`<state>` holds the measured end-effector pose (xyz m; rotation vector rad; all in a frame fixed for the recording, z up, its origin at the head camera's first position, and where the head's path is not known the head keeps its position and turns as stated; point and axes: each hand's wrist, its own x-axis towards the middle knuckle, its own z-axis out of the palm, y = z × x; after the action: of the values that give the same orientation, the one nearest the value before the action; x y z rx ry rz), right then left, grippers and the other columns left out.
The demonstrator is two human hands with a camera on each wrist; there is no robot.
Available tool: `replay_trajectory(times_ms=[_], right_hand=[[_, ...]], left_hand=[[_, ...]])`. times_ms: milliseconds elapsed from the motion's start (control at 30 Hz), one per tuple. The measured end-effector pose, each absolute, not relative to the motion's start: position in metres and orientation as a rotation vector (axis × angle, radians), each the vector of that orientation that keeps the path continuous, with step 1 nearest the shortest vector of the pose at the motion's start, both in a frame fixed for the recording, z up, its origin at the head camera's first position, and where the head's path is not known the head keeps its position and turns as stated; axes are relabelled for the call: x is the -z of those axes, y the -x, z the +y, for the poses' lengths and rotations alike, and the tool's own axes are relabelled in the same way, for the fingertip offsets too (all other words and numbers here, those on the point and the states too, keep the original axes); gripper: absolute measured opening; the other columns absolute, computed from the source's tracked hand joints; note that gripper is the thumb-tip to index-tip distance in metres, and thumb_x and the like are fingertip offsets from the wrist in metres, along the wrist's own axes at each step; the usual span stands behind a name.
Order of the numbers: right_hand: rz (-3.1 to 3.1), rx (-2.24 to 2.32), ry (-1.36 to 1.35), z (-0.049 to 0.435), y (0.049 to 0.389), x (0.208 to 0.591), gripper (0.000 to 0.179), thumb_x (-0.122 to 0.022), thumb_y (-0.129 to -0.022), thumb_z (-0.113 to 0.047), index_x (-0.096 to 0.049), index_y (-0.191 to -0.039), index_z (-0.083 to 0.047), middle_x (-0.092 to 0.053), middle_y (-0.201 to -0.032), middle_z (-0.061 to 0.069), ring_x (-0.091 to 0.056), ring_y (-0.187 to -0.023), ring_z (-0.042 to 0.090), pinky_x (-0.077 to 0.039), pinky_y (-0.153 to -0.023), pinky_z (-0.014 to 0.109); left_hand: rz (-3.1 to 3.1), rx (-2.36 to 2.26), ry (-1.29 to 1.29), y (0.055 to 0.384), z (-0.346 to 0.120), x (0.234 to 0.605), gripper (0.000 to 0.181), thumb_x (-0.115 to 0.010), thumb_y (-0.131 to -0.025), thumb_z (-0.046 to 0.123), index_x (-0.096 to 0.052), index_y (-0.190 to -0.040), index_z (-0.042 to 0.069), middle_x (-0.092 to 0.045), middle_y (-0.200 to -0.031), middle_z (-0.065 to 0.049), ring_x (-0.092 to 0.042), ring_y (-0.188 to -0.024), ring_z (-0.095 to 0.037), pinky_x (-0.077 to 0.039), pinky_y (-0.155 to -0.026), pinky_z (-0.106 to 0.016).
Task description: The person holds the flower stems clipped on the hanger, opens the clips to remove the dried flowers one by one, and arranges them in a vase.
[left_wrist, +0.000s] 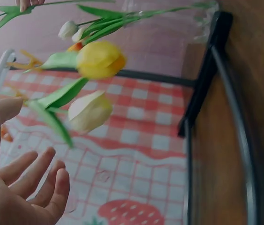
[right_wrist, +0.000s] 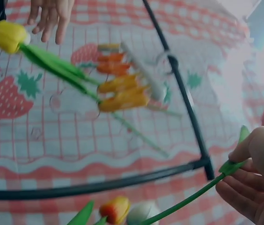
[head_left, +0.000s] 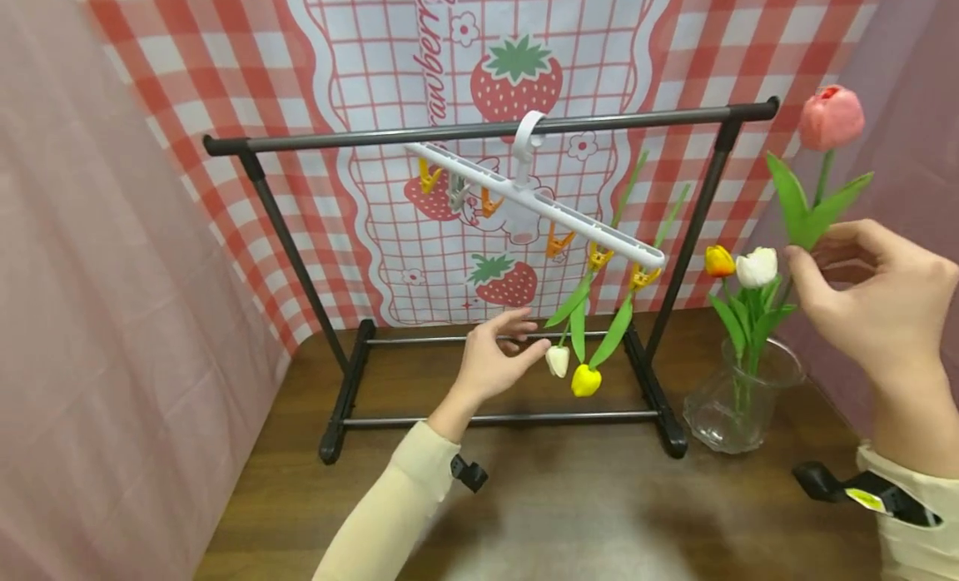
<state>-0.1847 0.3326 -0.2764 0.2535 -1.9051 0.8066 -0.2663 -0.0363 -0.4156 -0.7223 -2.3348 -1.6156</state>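
My right hand (head_left: 887, 302) pinches a pink artificial tulip (head_left: 833, 119) by its stem just below the leaves, upright above the vase. In the right wrist view its green stem (right_wrist: 188, 200) runs down from the fingers. Under the white hanger (head_left: 524, 196), a white tulip (head_left: 558, 361) and a yellow tulip (head_left: 587, 381) hang head down from yellow clips (head_left: 644, 277). My left hand (head_left: 494, 360) is beside the white tulip, fingers loosely bent and thumb tip near the bloom. Nothing is held in it; the left wrist view shows its palm (left_wrist: 15, 201) bare.
The hanger hooks over the bar of a black rack (head_left: 419, 135); other orange, yellow and grey clips (head_left: 457, 191) hang along it. On the right, a clear vase (head_left: 712, 419) holds an orange-yellow tulip (head_left: 720, 262) and a white one. A checked strawberry cloth (head_left: 225, 65) hangs behind.
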Motion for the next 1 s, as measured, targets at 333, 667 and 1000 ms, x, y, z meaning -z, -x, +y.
replay_trajectory(times_ms=[333,667,1000], right_hand=[[-2.037,-0.641,-0.116,0.363,0.202,0.311,0.034,-0.071,-0.088,-0.019,-0.074,-0.099,0.013,-0.042,-0.081,-0.060,-0.039,-0.067,-0.040,-0.029,-0.069,-0.010],[-2.194,-0.526,-0.032,0.370,0.201,0.335,0.031,-0.068,-0.085,-0.015,-0.070,-0.107,0.009,-0.077,-0.069,0.006,-0.028,-0.069,-0.042,-0.025,-0.067,-0.001],[-2.223,-0.405,-0.127,0.362,0.205,0.350,0.027,-0.065,-0.082,-0.012,-0.058,-0.098,0.009,-0.066,-0.067,0.030,-0.057,-0.050,0.052,-0.042,-0.050,0.067]], left_hand=[[-2.352,1.630,0.659,0.269,-0.003,0.428,0.047,-0.082,-0.093,0.027,-0.071,-0.136,0.011,-0.077,-0.131,-0.009,-0.072,-0.110,-0.025,-0.062,-0.092,-0.039],[-2.333,1.581,0.596,0.276,0.008,0.435,0.048,-0.083,-0.091,0.026,-0.071,-0.135,0.010,-0.071,-0.126,-0.015,-0.069,-0.107,-0.035,-0.062,-0.091,-0.042],[-2.358,1.793,0.510,0.276,0.019,0.437,0.060,-0.080,-0.096,0.027,-0.055,-0.149,0.013,-0.080,-0.123,-0.009,-0.074,-0.112,-0.027,-0.061,-0.098,-0.039]])
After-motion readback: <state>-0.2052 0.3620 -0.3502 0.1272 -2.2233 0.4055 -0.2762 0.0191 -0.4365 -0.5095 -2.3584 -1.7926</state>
